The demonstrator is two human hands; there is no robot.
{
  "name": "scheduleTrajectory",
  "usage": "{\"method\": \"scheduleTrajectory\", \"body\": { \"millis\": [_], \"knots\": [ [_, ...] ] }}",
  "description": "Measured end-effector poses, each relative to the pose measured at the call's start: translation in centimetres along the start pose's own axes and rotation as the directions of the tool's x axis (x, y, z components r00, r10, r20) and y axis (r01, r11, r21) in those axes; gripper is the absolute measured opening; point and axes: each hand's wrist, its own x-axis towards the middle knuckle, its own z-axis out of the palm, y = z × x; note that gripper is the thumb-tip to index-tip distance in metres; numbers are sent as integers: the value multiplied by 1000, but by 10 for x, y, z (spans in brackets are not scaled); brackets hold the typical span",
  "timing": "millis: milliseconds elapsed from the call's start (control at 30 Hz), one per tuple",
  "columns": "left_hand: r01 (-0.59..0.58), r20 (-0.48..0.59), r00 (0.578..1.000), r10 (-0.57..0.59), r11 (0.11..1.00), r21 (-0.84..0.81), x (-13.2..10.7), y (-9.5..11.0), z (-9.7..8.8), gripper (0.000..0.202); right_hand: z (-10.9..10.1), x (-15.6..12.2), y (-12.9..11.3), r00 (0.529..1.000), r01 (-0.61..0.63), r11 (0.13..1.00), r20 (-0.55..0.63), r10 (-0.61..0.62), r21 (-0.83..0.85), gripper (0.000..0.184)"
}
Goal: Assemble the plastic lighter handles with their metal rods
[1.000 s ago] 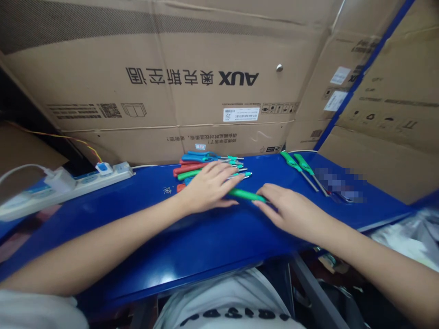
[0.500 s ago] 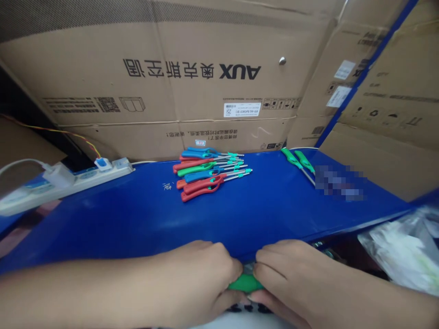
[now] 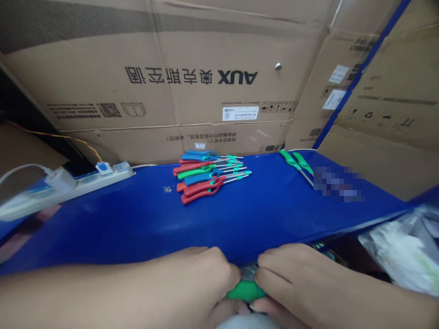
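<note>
Both hands are together at the near edge of the blue table, closed round a green lighter [image 3: 245, 290] whose smooth plastic handle shows only between them. My left hand [image 3: 214, 278] wraps its left part. The right part is gripped by my right hand [image 3: 288, 276], thumb underneath; a seam shows in the green plastic by its fingers. The lighter's ends are hidden. Farther back lies a pile of red, blue and green long-necked lighters [image 3: 202, 188] with metal tubes pointing right. Two green-handled lighters [image 3: 291, 160] lie at the right, partly covered by a blurred patch.
A white power strip [image 3: 92, 180] with plugs and cables runs along the left of the blue table [image 3: 137, 233]. Cardboard [image 3: 192, 100] stands behind it and more on the right. A clear plastic bag [image 3: 404, 251] hangs at the lower right edge.
Slightly more of the green handle shows between my hands, which sit a little lower in view. My view has shifted slightly; the lighters on the table stay put.
</note>
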Motion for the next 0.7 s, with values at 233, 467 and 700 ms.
{"method": "scheduleTrajectory", "body": {
  "millis": [233,467,700],
  "knots": [
    [-26,2,1000,26,995,-92,18,0,-11,18,12,14,7,997,74,964,2,-76,-256,16],
    [5,6,1000,-4,992,-130,-12,-7,-27,23,-4,-2,9,999,-7,971,-44,-4,-239,19],
    [118,-52,991,-121,991,-68,-35,-20,-29,17,-10,-24,24,989,-140,988,-52,137,-67,22]
  ]
}}
